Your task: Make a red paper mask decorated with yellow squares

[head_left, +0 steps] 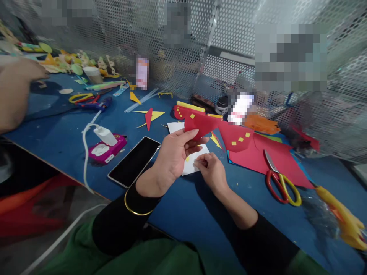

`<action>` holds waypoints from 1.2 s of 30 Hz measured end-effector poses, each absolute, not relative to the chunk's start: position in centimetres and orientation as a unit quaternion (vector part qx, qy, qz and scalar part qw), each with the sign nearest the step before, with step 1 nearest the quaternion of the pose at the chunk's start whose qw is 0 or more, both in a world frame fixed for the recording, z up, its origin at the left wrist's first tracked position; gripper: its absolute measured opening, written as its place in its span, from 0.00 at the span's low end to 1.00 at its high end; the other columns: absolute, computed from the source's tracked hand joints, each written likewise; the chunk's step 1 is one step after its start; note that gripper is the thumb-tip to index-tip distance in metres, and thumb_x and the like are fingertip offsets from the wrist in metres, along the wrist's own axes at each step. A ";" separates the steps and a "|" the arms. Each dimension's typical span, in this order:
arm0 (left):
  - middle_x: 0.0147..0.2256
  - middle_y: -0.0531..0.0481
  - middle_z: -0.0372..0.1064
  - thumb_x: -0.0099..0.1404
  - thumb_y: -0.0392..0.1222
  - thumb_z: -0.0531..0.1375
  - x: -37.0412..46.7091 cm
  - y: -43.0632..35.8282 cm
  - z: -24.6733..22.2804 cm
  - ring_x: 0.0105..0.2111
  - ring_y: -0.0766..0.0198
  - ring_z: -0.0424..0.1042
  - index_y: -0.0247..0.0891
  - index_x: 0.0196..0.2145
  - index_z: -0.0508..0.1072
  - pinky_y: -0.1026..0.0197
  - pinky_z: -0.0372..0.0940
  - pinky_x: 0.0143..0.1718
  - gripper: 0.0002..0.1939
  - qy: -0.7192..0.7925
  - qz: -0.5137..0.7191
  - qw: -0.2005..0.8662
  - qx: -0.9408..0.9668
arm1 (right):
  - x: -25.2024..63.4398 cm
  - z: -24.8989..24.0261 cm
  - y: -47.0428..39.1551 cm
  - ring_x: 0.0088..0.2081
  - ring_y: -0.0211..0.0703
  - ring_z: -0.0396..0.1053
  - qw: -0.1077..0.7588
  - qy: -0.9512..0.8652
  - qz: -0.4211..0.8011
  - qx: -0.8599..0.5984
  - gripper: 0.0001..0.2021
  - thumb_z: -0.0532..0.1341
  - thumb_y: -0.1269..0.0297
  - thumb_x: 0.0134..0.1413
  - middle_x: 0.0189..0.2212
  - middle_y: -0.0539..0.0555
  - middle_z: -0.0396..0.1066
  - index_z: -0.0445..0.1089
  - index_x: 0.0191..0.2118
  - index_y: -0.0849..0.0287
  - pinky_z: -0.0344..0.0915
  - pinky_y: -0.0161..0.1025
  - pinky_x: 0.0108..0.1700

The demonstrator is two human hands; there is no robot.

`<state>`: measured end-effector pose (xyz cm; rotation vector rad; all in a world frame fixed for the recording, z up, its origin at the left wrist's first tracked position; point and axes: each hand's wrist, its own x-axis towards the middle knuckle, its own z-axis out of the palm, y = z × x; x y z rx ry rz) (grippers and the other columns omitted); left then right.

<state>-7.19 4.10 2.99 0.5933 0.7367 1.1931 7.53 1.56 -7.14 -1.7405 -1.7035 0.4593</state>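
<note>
My left hand [173,156] pinches a red paper cutout [204,124] between thumb and fingers and holds it up above the table. The cutout spreads to the right and carries small yellow squares. Just below it lies a sheet of white paper [191,167] with yellow bits on it. My right hand [212,172] is at the sheet's right edge, thumb and fingertips pressed together; what they hold, if anything, is too small to make out. Behind the cutout rests another red piece [180,112] with yellow squares.
Scissors [275,177] lie on red paper sheets [292,168] at right. On the left are a black-screened phone [134,162], a purple power socket [107,149], a glue gun [97,104] and a red-and-yellow paper figure [148,119]. A co-worker's arm [14,91] reaches in at far left. A perforated screen [229,23] stands behind.
</note>
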 end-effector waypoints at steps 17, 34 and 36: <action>0.29 0.48 0.78 0.60 0.32 0.65 -6.6 4.5 2.7 0.28 0.65 0.78 0.32 0.30 0.77 0.66 0.68 0.29 0.01 0.357 0.529 0.731 0.242 | 7.0 -5.9 0.4 0.33 0.42 0.71 0.307 -0.713 0.139 -0.614 0.05 0.61 0.70 0.60 0.33 0.51 0.76 0.70 0.32 0.55 0.61 0.39 0.40; 0.34 0.45 0.80 0.63 0.35 0.65 -4.8 2.6 1.4 0.30 0.67 0.78 0.33 0.34 0.80 0.67 0.65 0.30 0.03 0.369 0.436 0.750 0.334 | 11.4 3.7 -2.6 0.35 0.40 0.72 0.451 -0.676 0.077 -0.578 0.04 0.64 0.64 0.61 0.32 0.46 0.76 0.74 0.34 0.51 0.66 0.37 0.38; 0.34 0.45 0.80 0.63 0.34 0.65 -4.7 2.4 1.3 0.30 0.67 0.79 0.33 0.34 0.80 0.68 0.65 0.30 0.03 0.373 0.423 0.752 0.342 | 12.1 3.9 -2.2 0.36 0.41 0.71 0.458 -0.657 0.064 -0.595 0.05 0.64 0.62 0.59 0.32 0.48 0.75 0.75 0.32 0.51 0.66 0.39 0.39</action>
